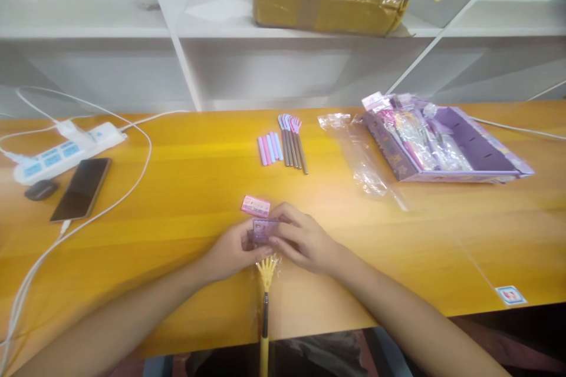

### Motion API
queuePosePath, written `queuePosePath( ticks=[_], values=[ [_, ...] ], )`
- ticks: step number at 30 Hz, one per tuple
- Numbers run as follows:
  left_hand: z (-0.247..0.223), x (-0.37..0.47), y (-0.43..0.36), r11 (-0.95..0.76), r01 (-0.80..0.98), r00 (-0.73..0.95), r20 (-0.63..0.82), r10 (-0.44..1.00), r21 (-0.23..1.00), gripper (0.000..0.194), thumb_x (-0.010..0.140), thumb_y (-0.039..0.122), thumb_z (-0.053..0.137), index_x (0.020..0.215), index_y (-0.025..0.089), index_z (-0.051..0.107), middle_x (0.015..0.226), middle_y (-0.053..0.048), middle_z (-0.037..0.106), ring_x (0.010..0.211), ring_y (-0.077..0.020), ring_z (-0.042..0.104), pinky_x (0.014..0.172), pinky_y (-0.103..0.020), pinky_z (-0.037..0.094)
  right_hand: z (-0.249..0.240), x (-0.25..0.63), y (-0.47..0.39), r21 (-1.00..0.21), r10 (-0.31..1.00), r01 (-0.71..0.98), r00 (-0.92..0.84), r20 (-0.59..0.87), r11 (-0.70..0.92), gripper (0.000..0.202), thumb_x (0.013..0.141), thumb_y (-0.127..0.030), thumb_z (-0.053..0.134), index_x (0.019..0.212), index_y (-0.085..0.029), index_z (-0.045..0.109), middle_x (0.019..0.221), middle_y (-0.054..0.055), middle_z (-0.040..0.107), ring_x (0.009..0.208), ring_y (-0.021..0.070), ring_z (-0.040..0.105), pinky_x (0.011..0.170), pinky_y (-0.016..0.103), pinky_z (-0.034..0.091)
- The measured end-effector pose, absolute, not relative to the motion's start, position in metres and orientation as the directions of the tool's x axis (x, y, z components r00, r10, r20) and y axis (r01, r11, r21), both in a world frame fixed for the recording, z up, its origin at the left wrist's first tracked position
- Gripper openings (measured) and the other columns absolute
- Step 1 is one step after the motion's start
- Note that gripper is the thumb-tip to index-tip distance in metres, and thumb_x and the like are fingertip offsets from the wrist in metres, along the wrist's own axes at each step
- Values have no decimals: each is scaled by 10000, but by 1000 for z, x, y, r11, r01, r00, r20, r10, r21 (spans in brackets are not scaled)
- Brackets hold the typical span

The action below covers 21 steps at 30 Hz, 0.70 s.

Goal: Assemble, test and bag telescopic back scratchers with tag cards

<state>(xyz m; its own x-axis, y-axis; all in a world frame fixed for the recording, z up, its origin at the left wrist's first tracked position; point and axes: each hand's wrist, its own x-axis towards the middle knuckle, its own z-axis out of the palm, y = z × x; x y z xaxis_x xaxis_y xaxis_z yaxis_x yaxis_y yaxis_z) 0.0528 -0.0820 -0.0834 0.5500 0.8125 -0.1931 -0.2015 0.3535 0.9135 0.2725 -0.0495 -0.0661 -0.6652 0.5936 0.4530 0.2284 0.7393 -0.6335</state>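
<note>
Card (262,232), purple: pinched in my left hand (231,251) and right hand (305,239), both half-curled, just beyond a yellow back scratcher (266,278).

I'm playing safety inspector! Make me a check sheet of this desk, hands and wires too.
Surface: yellow-brown wooden table.
Job's things: yellow hand-shaped scratcher; purple card just beyond it, then pink card; pastel sticks; dark rods with curled tips.
Clutter: phone, loose clear plastic, purple box of packets.
Hands: left hand and right hand both hold the purple card.
Cables: white cables around the power strip; one plugs into the phone.
Surroundings: white shelves, one holding a taped parcel.
</note>
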Motion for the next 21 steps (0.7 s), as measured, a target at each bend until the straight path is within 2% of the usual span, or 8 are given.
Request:
queuePosePath(
  ticks=[3,6,9,11,13,16,19,21],
  values=[
    [-84,52,-81,341,-198,540,-188,821,919,478,911,337,809,1322,171,630,1254,-122,721,1165,-243,688,1019,-370,534,-65,273,-51,-628,584,232,-683,438,742,105,1044,-227,561,1041,-188,659,1153,123,580,1011,199,607,861,341,548],
    [-85,48,-79,315,-167,518,-188,834,934,450,955,395,750,1330,170,645,1289,-126,719,1208,-259,672,1045,-381,519,-61,273,-50,-705,618,201,-674,405,680,134,1063,-222,523,1054,-192,653,1148,114,583,1054,202,602,919,364,539],
    [-83,45,-77,293,-89,481,-217,849,952,425,1016,483,633,1273,149,686,1175,-119,758,1076,-243,710,948,-361,545,-62,270,-51,-837,689,109,-631,358,536,110,1070,-254,521,1004,-205,594,1108,89,582,1045,197,595,931,372,531],
    [-82,45,-75,287,-37,461,-238,855,957,444,1007,514,634,1224,133,700,1089,-112,774,973,-231,723,871,-341,554,-66,265,-53,-931,776,32,-563,284,364,109,1054,-291,578,1011,-226,502,1057,55,570,949,170,594,830,324,535],
    [-82,46,-75,275,-2,446,-245,861,961,464,978,526,674,1214,128,700,1069,-110,778,934,-223,722,844,-329,552,-72,260,-56,-987,821,-70,-549,158,144,234,1037,-326,630,1111,-256,419,1044,26,576,861,140,597,742,277,521],
    [-82,47,-77,283,15,441,-261,859,959,480,981,542,661,1236,137,692,1018,-99,781,903,-219,724,825,-329,557,-76,255,-59,-978,767,-176,-641,26,-114,461,1055,-374,614,1367,-287,285,1025,9,618,819,123,625,751,274,522],
    [-83,47,-80,312,17,474,-282,834,950,464,1018,554,592,1208,144,695,1024,-110,782,950,-241,739,873,-360,569,-74,257,-56,-973,714,-175,-700,14,-153,615,1079,-383,570,1528,-282,162,973,-3,621,778,108,606,741,259,493],
    [-84,47,-81,323,12,499,-285,818,946,463,1034,552,562,1225,150,691,1118,-128,768,1032,-252,734,936,-379,566,-72,262,-52,-980,688,-154,-725,24,-129,653,1087,-370,547,1576,-281,123,1001,11,624,774,103,593,735,256,484]
  ],
)
